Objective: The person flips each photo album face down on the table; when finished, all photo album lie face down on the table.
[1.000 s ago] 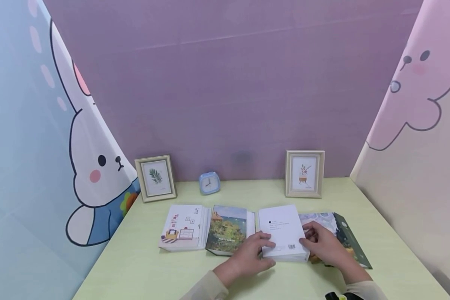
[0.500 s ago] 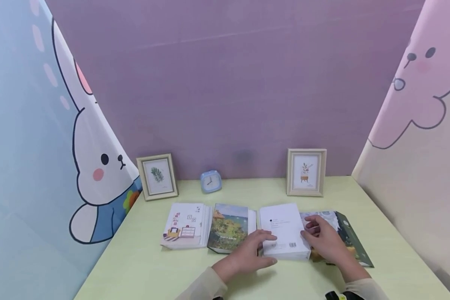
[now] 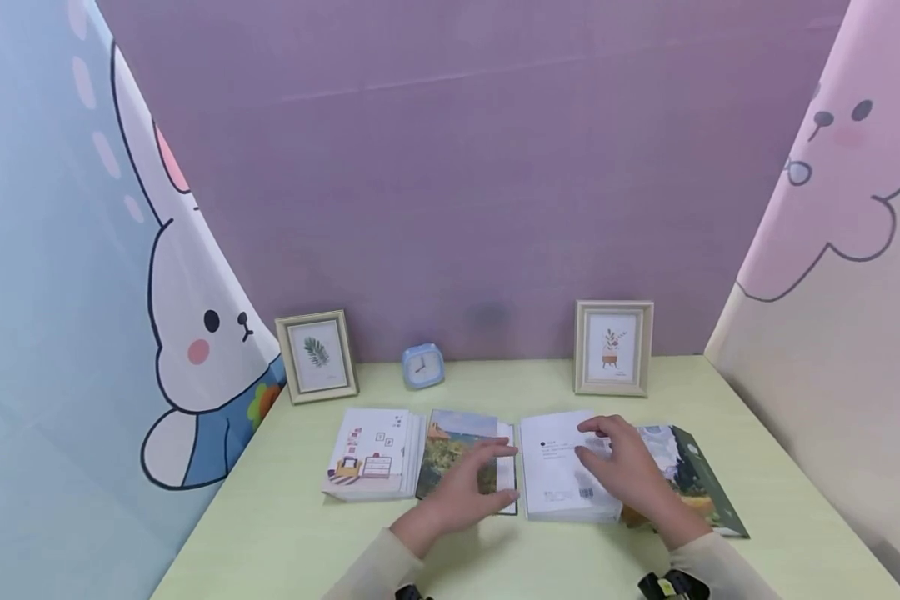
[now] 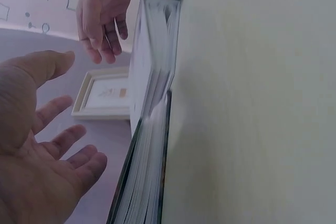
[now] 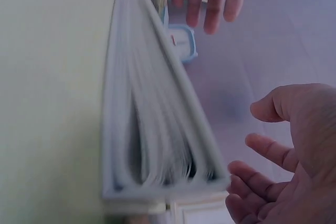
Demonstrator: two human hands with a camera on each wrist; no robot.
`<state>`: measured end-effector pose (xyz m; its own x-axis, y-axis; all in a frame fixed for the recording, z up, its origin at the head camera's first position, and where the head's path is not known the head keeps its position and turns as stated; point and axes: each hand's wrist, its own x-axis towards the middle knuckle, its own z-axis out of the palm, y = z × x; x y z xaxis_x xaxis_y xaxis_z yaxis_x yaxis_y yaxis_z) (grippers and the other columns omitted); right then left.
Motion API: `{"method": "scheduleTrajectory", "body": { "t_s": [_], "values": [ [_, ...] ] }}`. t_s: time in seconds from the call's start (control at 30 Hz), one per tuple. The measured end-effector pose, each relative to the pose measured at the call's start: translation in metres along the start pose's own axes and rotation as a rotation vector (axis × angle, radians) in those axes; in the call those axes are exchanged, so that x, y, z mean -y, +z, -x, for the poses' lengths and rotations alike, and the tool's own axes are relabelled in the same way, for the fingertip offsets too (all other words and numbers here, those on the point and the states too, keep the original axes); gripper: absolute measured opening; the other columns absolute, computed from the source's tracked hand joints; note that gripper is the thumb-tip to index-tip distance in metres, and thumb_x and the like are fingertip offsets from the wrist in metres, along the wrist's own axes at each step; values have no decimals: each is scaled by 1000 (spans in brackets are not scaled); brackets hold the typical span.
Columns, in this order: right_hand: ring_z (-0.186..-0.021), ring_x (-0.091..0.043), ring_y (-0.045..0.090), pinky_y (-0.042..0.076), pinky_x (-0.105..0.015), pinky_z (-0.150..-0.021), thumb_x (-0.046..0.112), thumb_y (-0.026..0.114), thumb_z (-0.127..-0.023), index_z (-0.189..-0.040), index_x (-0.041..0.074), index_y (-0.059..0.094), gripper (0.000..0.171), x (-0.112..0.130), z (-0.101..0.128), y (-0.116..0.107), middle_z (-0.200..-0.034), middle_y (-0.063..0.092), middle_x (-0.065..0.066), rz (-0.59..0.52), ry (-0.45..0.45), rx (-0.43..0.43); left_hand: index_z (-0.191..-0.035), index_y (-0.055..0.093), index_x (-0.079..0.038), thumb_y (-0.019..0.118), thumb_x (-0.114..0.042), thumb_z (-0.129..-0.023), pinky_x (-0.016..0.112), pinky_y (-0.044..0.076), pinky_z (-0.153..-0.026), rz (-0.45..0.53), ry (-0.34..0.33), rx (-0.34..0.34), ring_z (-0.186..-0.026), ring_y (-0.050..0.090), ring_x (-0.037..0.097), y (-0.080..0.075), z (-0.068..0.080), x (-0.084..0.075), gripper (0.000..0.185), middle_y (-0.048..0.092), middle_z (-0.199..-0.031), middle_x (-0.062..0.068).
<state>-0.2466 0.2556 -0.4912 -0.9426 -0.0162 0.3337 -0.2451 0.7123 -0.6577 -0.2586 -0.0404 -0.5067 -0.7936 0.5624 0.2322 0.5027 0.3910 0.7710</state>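
A pale green worktop (image 3: 285, 533) stands against a plain purple back wall (image 3: 450, 183), flanked by a blue cartoon rabbit panel (image 3: 195, 342) on the left and a pink cartoon bear panel (image 3: 832, 167) on the right, all evenly and softly lit.

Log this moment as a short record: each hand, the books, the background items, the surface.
left hand: open, above landscape-cover book
right hand: open, over white book
other books: illustrated white book far left; dark green book far right
background: two picture frames, blue clock
surface: pale green table
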Motion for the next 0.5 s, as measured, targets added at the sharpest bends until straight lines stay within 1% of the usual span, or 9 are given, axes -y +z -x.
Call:
{"method": "scheduleTrajectory", "body": {
  "t_s": [0.07,0.2,0.23,0.33,0.4,0.47,0.5],
  "values": [
    [-117,-35,60,53,-55,-95,16,78,-94,-121,10,71,28,5,-3,5,-123,64,-10,-17,-27,13,-149,56,-25,77,-34,-96,61,38,-117,-10,-10,-13,-147,42,32,-9,5,5,57,44,-162,-3],
    [-116,-34,61,54,-55,-96,17,79,-93,-122,11,71,31,16,-9,16,-123,65,-9,-47,-60,48,-150,55,-22,77,-37,-96,63,37,-117,6,-12,-49,-147,41,34,-25,14,18,60,42,-163,4],
    [-117,-35,61,54,-55,-96,16,79,-93,-123,11,71,32,18,-10,19,-123,65,-10,-56,-61,57,-150,55,-20,77,-35,-96,64,36,-117,20,-9,-61,-149,38,36,-30,16,21,61,42,-163,5],
    [-118,-38,62,54,-57,-96,15,80,-92,-127,8,70,38,23,-13,28,-125,65,-13,-76,-67,94,-149,56,-15,78,-31,-96,60,35,-119,59,-8,-105,-150,36,35,-42,21,32,60,42,-163,7],
    [-118,-40,62,55,-57,-96,16,81,-91,-129,8,69,41,24,-14,35,-127,65,-14,-84,-71,120,-148,56,-11,79,-28,-96,59,35,-120,85,-8,-138,-150,37,35,-49,25,38,59,43,-161,9],
    [-118,-40,63,55,-56,-97,17,81,-91,-131,7,68,44,27,-15,42,-129,65,-14,-80,-80,142,-147,57,-10,79,-25,-95,57,34,-121,93,-17,-169,-148,40,32,-57,29,43,58,44,-160,11],
    [-118,-40,63,55,-56,-97,17,81,-90,-132,7,68,45,29,-15,45,-129,64,-13,-81,-82,153,-146,57,-9,79,-24,-95,58,33,-121,96,-17,-182,-148,40,33,-60,31,46,58,44,-160,12]
  ]
}}
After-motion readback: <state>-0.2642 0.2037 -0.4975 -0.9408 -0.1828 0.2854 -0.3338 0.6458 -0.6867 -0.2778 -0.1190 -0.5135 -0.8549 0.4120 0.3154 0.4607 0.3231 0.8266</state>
